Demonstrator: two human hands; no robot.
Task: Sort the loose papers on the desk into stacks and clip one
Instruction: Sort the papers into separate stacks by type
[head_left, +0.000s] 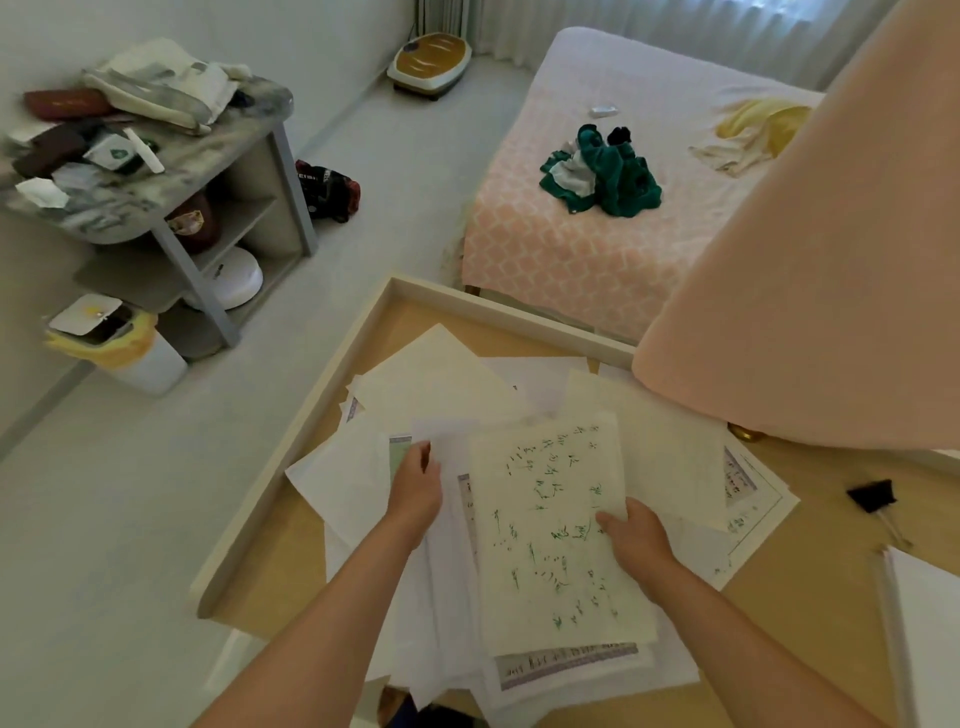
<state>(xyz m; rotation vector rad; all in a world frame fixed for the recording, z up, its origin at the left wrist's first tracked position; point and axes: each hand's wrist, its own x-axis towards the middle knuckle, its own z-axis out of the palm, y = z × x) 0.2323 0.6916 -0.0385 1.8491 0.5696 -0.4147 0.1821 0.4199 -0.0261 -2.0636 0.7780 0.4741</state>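
Loose papers heaped on desk; binder clip lies apart, right. Right grip pinches green-inked sheet at its right edge, thumb on top; left grip is curled on white sheet edges. Judged light, limp and slippery: take by opposite edges.

The left forearm runs from 7 o'clock up toward 1 o'clock, wrist straight. The left hand lies palm down, back upward, its fingertips bent onto the papers; whether they pinch a sheet cannot be told. The right forearm runs from 5 o'clock toward 11 o'clock. The right hand pinches the written sheet at its 3 o'clock edge, thumb on top, fingers hidden underneath.
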